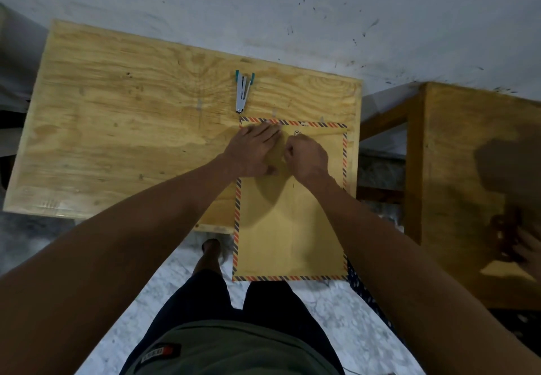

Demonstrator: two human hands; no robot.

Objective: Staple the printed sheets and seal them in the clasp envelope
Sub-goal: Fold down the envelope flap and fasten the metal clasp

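Nearest to us, at the bottom of the frame, are our olive shirt hem [234,348] and dark shorts [205,295], with 1 foot [211,247] on the pale marbled floor [330,330] below the table edge. Our 2 bare forearms reach up from the lower corners toward the middle of the frame. Our left hand [251,150] lies flat, fingers stretched out and holding nothing, pressing on the top part of the clasp envelope [289,225]. Our right hand [307,159] is curled into a loose fist just beside it, fingertips pinched down near the small metal clasp [297,133]; we cannot tell whether it actually holds the clasp. This envelope, tan with a red and blue striped border, sits at the right end of the plywood table [117,128], its lower half overhanging the near edge. We see no printed sheets outside it. Just above the envelope's top left corner lies the stapler [243,92], white with teal ends, apart from both hands. At the right of the frame stands a 2nd wooden surface [456,169], blurred, with another person's hand [530,245] at its far right edge.
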